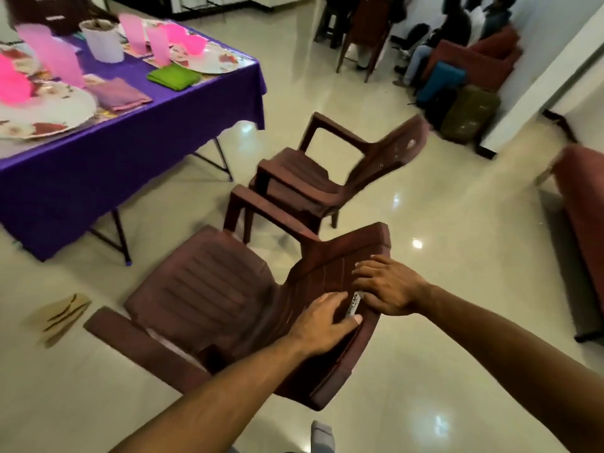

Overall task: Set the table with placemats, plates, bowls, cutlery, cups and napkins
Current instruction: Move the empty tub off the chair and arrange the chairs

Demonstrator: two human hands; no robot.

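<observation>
A table under a purple cloth stands at the upper left. On it lie floral plates, pink cups, pink bowls, a mauve napkin and a green napkin. In front of me is a brown plastic chair, tilted. My left hand and my right hand both rest on the top of its backrest, fingers curled over the edge beside a white label.
A second brown chair stands beyond mine, near the table's corner. A paper sheet with cutlery shapes lies on the glossy floor at left. People sit on red sofas at the back right, with bags nearby. Another red sofa is at right.
</observation>
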